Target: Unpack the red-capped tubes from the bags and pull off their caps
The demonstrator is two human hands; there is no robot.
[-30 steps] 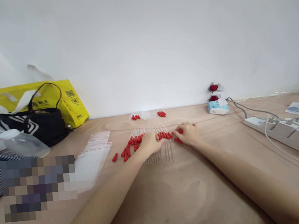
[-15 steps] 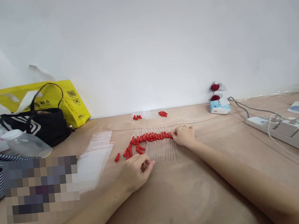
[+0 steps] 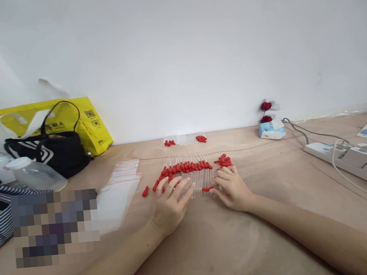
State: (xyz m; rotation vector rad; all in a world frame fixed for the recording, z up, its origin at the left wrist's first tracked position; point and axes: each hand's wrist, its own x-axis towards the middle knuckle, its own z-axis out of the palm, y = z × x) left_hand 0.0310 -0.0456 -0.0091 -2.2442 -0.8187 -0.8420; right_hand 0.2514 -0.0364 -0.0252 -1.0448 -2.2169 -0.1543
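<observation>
In the head view, a row of red rubber dropper bulbs [image 3: 188,167] lies across a bed of thin clear glass tubes [image 3: 203,179] on the table. My left hand [image 3: 172,205] is open, its fingers spread over loose bulbs at the row's left end and the left tubes. At the near right end of the tubes, my right hand [image 3: 234,188] pinches a single red rubber bulb [image 3: 205,189] at the fingertips. Several more loose red bulbs [image 3: 224,158] lie just beyond my right hand. A lone bulb [image 3: 145,191] rests left of my left hand.
Clear zip bags [image 3: 118,199] lie to the left; another bag [image 3: 181,140] with red bulbs lies by the wall. A yellow bag [image 3: 97,128], black handbag [image 3: 65,156] and plastic bottle [image 3: 42,175] stand far left. A tissue pack [image 3: 272,130] and power strip [image 3: 339,154] are right.
My right hand has moved nearer from the row's right end and now holds a bulb, uncovering the loose bulbs there. My left hand's curled fingers have spread and shifted forward over the bulbs.
</observation>
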